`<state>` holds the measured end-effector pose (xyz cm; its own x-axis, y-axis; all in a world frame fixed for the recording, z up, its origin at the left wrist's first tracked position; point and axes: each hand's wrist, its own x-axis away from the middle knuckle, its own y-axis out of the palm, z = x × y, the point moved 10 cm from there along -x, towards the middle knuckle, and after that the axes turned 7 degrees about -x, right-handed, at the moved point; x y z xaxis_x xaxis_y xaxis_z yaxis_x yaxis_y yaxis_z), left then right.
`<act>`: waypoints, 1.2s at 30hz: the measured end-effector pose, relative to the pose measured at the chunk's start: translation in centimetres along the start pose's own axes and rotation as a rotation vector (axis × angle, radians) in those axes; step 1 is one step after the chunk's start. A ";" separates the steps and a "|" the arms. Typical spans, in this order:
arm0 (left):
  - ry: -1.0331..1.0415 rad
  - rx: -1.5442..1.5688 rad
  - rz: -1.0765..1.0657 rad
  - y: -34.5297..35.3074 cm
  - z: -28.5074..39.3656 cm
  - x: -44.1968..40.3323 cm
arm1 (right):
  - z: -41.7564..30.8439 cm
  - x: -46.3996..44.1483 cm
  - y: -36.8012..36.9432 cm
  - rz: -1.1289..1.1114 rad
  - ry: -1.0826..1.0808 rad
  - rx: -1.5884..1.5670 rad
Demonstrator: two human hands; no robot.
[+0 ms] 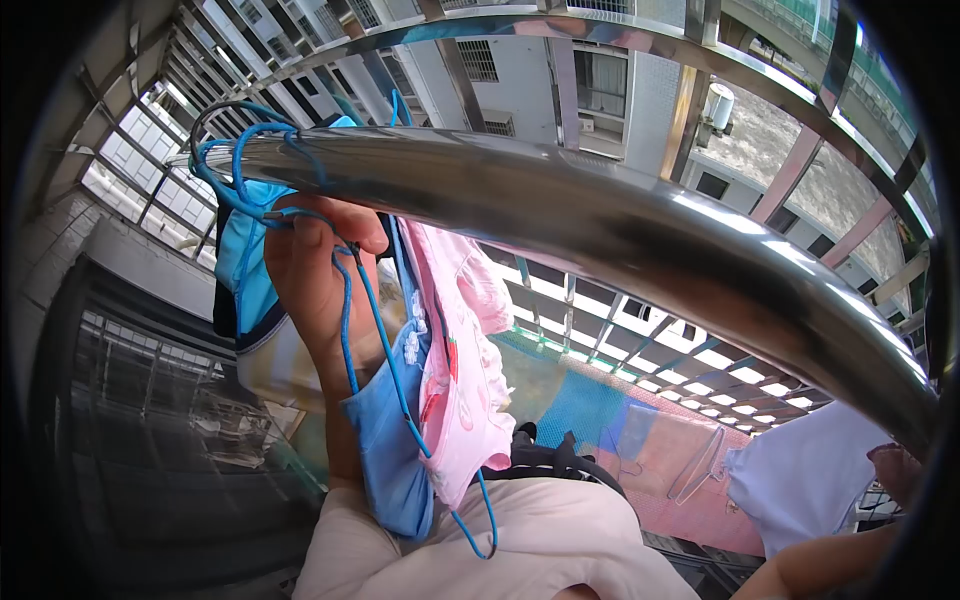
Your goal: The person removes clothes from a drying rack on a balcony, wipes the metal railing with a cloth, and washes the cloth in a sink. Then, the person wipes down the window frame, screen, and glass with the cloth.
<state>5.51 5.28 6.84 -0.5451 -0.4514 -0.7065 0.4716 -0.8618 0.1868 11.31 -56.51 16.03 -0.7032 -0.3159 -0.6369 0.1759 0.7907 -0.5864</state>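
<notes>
Just under the thick metal rail [600, 205], my left hand [325, 265] is closed on the neck of a blue wire hanger [385, 340]. Pink clothing [460, 350] and a blue garment [385, 430] hang beside that hand and wrist. More blue hanger hooks [240, 150] loop over the rail at the left, with a bright blue garment [262, 235] behind the hand. At the lower right edge, my right hand [896, 472] is partly visible near a pale lavender cloth [805, 475]; its fingers are dark and cut off, so its grip is unclear.
Metal window bars [800, 105] enclose the space, with buildings beyond. A loose wire hanger [697, 470] lies on the pink mat [665, 500] below, near a blue mat [580, 405]. Dark glass [180, 430] stands at the left.
</notes>
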 end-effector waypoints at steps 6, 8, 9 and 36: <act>-0.075 0.014 0.052 0.3 -1.5 0.1 | -7.2 -1.2 6.7 -0.303 -0.645 0.433; -0.075 -0.010 0.060 -0.1 -1.5 0.3 | -7.8 -1.2 7.9 -0.317 -0.724 0.487; -0.067 -0.028 0.067 -0.4 -1.4 0.3 | -8.1 -1.2 8.2 -0.317 -0.739 0.503; -0.181 -0.616 0.035 -17.2 -3.1 -4.2 | -2.6 1.2 0.3 0.342 -0.182 -0.012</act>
<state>1.90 22.71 4.48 -0.6049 -0.5554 -0.5707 0.7738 -0.5791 -0.2565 8.70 -55.33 16.36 -0.4713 -0.1196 -0.8738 0.3702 0.8724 -0.3191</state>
